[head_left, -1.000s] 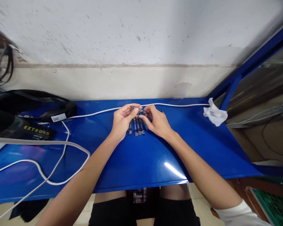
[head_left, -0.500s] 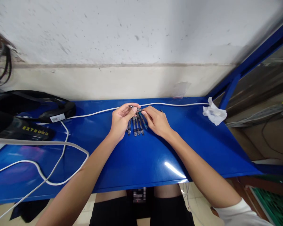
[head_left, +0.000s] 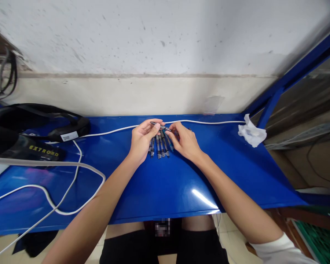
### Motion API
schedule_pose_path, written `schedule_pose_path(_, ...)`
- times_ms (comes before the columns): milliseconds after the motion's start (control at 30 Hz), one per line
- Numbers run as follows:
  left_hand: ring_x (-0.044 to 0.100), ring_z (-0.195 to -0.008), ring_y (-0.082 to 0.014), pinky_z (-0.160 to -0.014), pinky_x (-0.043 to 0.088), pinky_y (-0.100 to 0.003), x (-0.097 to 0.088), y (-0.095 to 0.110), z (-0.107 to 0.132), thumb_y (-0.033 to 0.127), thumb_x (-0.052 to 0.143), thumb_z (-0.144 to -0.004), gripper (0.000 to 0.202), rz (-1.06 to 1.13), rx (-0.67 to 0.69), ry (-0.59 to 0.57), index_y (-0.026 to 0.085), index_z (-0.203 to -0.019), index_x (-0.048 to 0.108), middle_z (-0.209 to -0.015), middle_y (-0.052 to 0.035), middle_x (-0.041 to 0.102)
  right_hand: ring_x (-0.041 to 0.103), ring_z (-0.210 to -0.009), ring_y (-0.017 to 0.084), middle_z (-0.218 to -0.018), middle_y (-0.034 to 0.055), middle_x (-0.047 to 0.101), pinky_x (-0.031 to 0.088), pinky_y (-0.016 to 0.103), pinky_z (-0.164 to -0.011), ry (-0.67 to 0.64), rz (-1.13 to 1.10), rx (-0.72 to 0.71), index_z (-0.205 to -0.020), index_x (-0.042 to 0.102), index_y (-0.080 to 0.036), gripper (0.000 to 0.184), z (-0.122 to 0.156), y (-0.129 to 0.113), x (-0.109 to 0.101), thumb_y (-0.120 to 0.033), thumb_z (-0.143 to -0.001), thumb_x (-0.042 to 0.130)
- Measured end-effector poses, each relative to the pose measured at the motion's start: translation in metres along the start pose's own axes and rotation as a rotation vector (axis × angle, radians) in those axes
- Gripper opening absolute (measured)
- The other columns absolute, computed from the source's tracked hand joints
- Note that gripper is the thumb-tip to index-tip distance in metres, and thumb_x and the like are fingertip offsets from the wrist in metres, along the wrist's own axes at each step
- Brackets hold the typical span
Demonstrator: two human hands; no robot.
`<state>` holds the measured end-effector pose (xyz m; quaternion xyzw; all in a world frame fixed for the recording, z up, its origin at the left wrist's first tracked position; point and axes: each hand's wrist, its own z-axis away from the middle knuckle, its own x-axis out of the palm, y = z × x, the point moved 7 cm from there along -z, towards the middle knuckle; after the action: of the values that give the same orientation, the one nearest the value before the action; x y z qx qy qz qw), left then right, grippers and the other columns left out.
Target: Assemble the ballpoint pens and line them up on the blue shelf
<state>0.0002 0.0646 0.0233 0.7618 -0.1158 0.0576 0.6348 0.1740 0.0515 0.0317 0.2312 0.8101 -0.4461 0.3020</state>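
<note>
My left hand [head_left: 143, 137] pinches a dark pen [head_left: 160, 126] between thumb and fingers, holding it nearly level above the table. At the pen's right end, my right hand [head_left: 185, 141] has its thumb and fingertips closed on a thin dark part. Whether that part is joined to the pen or separate is too small to tell. Below and between my hands, several pens [head_left: 161, 145] with clear and dark barrels lie side by side on the blue table [head_left: 165, 187]. Their upper ends are partly covered by my hands, and one on the right looks blue.
A black headset [head_left: 68, 130] with a strap and a black item lettered EXTRORD [head_left: 45, 151] sit at the left. White cable [head_left: 79, 165] loops over the left side and along the wall. Crumpled white tissue [head_left: 251, 132] lies at the back right, near a blue frame [head_left: 272, 104].
My right fingertips have shifted slightly right along the pen, and more of a thin dark length shows between my hands. My left hand keeps its hold; the view has moved slightly.
</note>
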Motion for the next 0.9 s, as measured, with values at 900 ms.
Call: schedule_pose_path(900, 0.080, -0.101, -0.0238, -0.100, 0.062, -0.038, 0.002, -0.009, 0.002, 0.035, 0.097, -0.083, 0.025, 0.010, -0.036, 0.024, 0.021, -0.100, 0.086, -0.106, -0.0079, 0.084, 0.064, -0.071, 0.017, -0.093, 0.0029, 0.076, 0.040, 0.030, -0.068, -0.002, -0.071, -0.093, -0.106, 0.066, -0.025, 0.030, 0.002, -0.006, 0.000, -0.048, -0.117, 0.049)
